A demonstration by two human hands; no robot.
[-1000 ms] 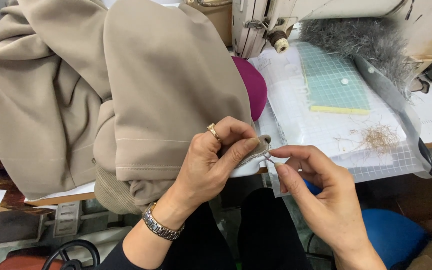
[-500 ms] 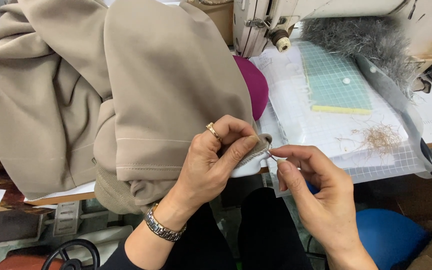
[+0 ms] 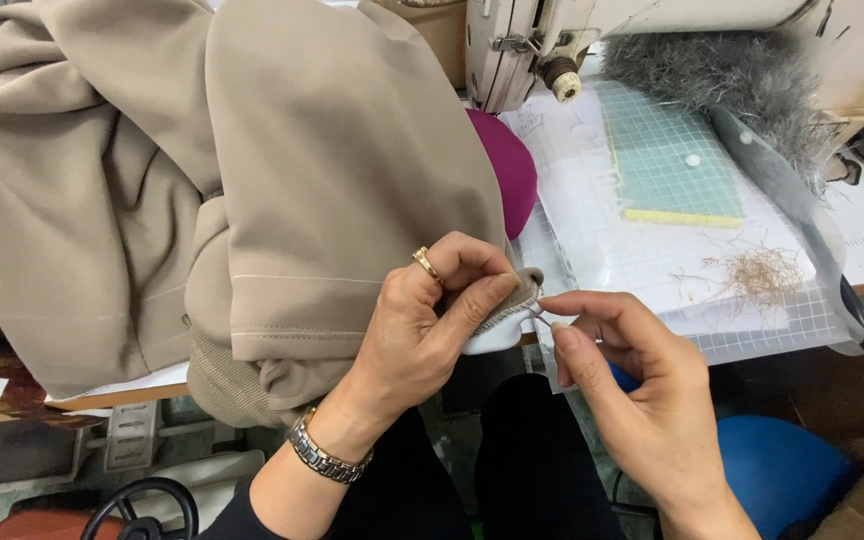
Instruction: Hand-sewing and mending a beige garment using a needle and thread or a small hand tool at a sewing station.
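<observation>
Left hand [image 3: 422,320] pinching beige garment [image 3: 292,180] edge at table front, thumb pressed on fold. Right hand [image 3: 632,390] just beside, fingertips pinched on small metal tool [image 3: 540,318] touching fabric edge. Sewing machine [image 3: 652,30] behind.

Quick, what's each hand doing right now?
Left hand: closed, pinching the edge of the beige garment.
Right hand: fingertips pinched on something thin at that edge, too small to identify.

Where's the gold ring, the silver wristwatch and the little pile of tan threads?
gold ring [image 3: 426,264], head view, on its band.
silver wristwatch [image 3: 319,457], head view, metal bracelet.
pile of tan threads [image 3: 760,273], head view, its middle.
</observation>
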